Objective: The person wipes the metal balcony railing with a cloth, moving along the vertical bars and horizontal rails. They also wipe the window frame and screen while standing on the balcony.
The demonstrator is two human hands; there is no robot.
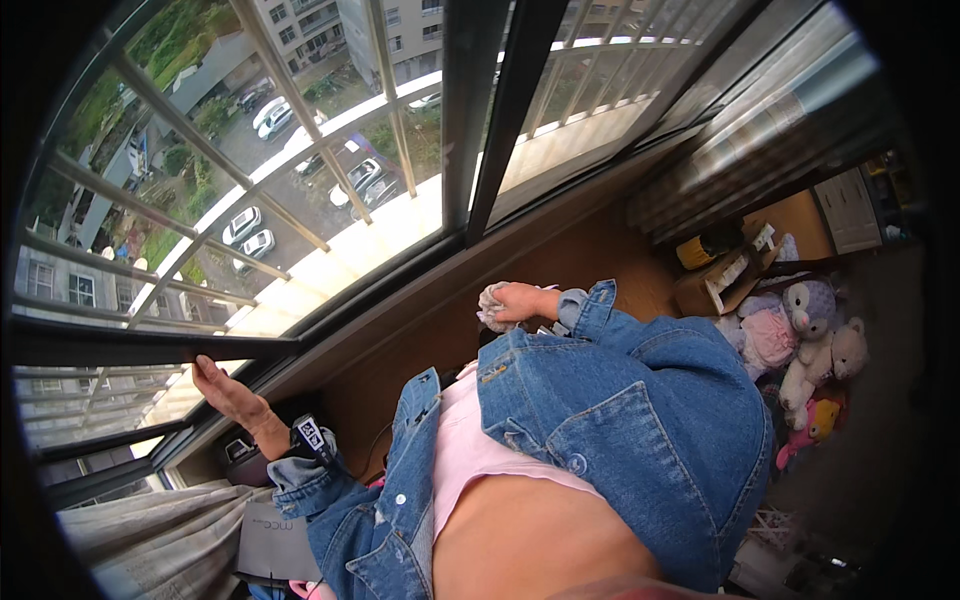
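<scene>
My left hand point(236, 401), a black band with a printed code point(311, 439) at its wrist, reaches out to the window. Its extended fingertips touch the lower edge of a dark window frame bar point(150, 345), and it holds nothing I can make out. In front of my chest, my right hand point(521, 301) is closed around a crumpled greyish cloth point(493, 307). Glass panes point(360, 112) span the upper view, split by a dark upright frame point(495, 127).
Metal guard bars point(300, 112) stand outside, above parked cars. Stuffed toys point(795, 330) and an open cardboard box point(724, 281) are to the right. A curtain point(165, 532) and a grey paper bag point(274, 540) are at lower left; another curtain point(757, 127) hangs at upper right.
</scene>
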